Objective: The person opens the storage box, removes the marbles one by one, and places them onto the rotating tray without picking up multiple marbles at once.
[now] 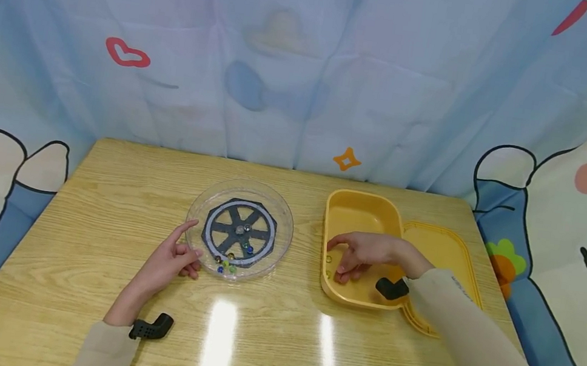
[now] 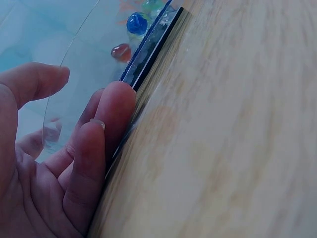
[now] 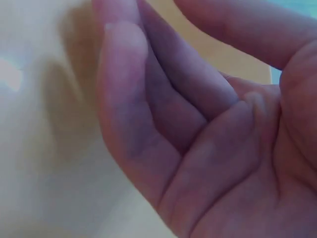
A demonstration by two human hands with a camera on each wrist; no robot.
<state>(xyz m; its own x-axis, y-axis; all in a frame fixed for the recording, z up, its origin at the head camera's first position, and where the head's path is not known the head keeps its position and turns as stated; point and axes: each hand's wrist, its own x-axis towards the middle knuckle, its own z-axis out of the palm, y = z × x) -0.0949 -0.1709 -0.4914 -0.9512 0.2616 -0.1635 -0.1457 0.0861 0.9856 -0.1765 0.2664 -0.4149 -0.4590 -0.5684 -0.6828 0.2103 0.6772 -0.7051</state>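
Observation:
My left hand (image 1: 168,262) is at the left edge of a clear round dish (image 1: 284,221), with one finger stretched to its rim and the others loosely bent. Several glass marbles lie in the dish's lower part, among them a blue marble (image 2: 137,23) and a reddish marble (image 2: 121,52). A dark spoked wheel-like shape (image 1: 239,231) shows in the middle of the dish. Inside the yellow bin (image 1: 367,201), my right hand (image 1: 364,251) reaches down with bent, spread fingers. Small marbles (image 1: 329,259) lie near the bin's left wall, close to those fingers. The right wrist view cuts off some fingertips.
A flat yellow lid (image 1: 447,251) lies right of the bin, partly under the right forearm. Both containers stand on a wood-grain table (image 1: 119,210). Behind the table hangs a printed blue curtain (image 1: 305,87).

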